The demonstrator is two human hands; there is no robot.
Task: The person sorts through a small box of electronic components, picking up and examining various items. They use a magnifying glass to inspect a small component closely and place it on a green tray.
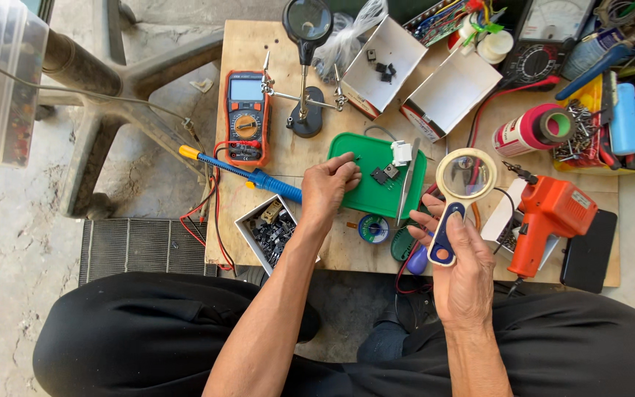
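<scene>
Head view: right hand gripping magnifying glass by handle, light, lens fragile; left hand fingers curled on green tray rim.

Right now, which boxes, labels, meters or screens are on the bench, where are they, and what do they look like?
Digital meter: back left, upright orange case, grey screen, round dial.
Analog meter: back right, black, pale needle face.
Two open boxes: back centre, white inside, one holding small black parts.
Small parts box: front left, by the left hand.
Labelled roll: right, red and white.
Right hand holds a magnifier.
</scene>
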